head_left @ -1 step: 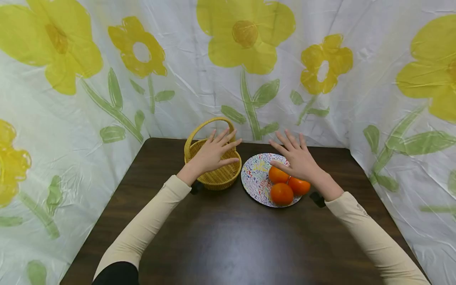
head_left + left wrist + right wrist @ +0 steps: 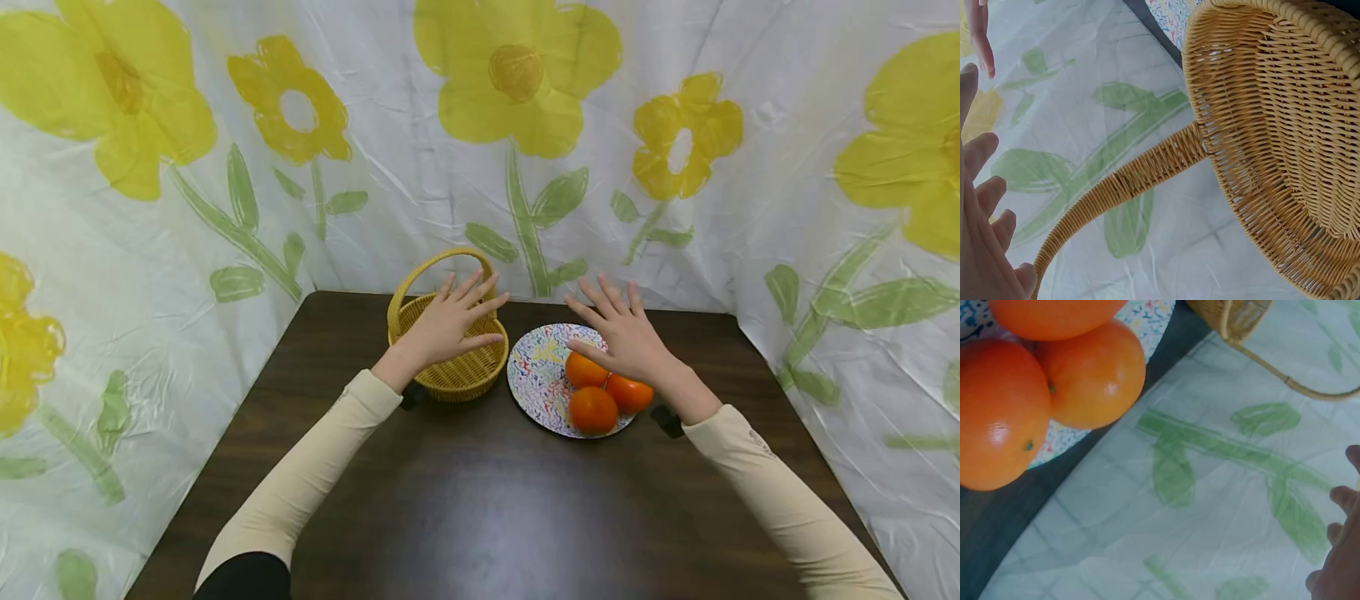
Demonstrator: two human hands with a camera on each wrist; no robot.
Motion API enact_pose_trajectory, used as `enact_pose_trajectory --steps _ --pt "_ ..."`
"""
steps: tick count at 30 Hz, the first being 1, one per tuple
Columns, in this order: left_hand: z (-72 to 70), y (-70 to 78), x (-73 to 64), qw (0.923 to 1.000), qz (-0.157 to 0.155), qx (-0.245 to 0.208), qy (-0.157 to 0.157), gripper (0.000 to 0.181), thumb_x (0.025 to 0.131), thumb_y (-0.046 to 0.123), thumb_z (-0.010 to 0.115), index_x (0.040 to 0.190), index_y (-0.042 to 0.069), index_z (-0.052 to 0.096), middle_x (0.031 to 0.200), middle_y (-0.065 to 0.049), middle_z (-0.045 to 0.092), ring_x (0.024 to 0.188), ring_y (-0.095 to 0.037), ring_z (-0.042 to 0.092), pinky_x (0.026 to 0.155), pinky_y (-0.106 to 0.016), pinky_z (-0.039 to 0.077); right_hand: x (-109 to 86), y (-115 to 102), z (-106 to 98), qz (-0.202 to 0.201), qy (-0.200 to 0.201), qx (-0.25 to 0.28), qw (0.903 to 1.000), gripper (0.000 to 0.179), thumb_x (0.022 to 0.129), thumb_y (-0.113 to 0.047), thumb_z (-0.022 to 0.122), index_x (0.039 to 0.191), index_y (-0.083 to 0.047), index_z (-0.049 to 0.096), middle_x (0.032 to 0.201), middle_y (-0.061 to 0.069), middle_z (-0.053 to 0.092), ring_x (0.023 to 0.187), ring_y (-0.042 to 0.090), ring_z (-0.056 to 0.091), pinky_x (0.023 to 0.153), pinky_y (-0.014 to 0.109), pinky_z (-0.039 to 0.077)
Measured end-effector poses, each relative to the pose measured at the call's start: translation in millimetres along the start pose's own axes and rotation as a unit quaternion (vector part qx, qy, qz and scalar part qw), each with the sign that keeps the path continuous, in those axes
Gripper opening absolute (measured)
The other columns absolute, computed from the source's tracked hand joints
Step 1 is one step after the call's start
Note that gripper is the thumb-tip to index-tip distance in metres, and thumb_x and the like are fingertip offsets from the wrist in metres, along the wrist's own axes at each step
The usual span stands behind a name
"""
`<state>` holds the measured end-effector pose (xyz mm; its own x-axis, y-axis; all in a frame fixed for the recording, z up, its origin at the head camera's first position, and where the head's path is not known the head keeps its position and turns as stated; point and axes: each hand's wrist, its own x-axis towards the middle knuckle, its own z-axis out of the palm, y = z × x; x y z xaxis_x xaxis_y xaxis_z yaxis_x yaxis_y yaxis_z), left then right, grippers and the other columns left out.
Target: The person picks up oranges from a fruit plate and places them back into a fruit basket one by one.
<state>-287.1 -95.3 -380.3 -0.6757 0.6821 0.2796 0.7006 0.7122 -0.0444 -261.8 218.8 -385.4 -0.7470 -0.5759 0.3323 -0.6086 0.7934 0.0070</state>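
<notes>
Found the basket upright on the tabletop, near the far edge and toward the far left corner, with the handle raised above the rim. Saw nothing inside the visible part of the basket. Held the left hand over the basket, with fingers straight and spread, gripping nothing. Could not establish from the left wrist view any contact or gap between fingertips and handle.

Found the plate just right of the basket, also toward the far edge. Counted three oranges, grouped closely on the right half of the plate, with the farthest partly hidden by the right hand in the head view. Held the right hand over the far right part of the plate, with fingers straight and spread, gripping nothing, and apparently clear of the oranges.

Judged the step in hand as a ready position, with both hands poised and nothing taken up. For a pick-up, judged necessary: lowering the right hand to one orange, curling thumb and fingers round the sides, and lifting without rolling the other two. For steadying the basket, judged necessary: bringing the left hand down to rim or handle.
</notes>
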Motion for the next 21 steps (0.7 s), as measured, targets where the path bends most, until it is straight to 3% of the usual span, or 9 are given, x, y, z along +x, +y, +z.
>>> enact_pose_trajectory --steps 7,13,21 --pt "3.1 -6.3 0.7 0.9998 0.001 0.013 -0.012 0.066 0.090 0.062 0.037 0.147 0.032 0.024 0.156 0.005 0.001 0.144 -0.019 -0.003 0.114 -0.049 -0.004 11.4 -3.7 8.8 -0.021 -0.007 -0.013 0.9997 0.070 0.088 -0.054 0.052 0.147 -0.024 0.029 0.154 0.009 0.019 0.143 0.029 0.001 0.110 0.060 -0.004" --pt "-0.3 -7.1 -2.2 0.9997 -0.005 0.019 -0.011 0.066 0.090 0.062 0.037 0.147 0.032 0.025 0.157 0.003 0.005 0.144 -0.023 0.004 0.113 -0.053 0.006 15.5 -8.4 5.8 -0.023 -0.009 -0.015 0.9996 0.070 0.089 -0.055 0.051 0.148 -0.025 0.027 0.154 0.008 0.019 0.144 0.028 0.001 0.111 0.057 -0.006" --pt "-4.6 -8.3 -6.8 0.9993 -0.018 0.024 -0.021 0.066 0.090 0.063 0.038 0.147 0.033 0.025 0.157 0.001 0.007 0.144 -0.019 -0.001 0.113 -0.050 -0.005 14.8 -5.5 5.5 -0.023 0.006 -0.008 0.9997 0.069 0.088 -0.054 0.052 0.147 -0.025 0.030 0.153 0.008 0.022 0.143 0.029 0.006 0.111 0.058 -0.004"
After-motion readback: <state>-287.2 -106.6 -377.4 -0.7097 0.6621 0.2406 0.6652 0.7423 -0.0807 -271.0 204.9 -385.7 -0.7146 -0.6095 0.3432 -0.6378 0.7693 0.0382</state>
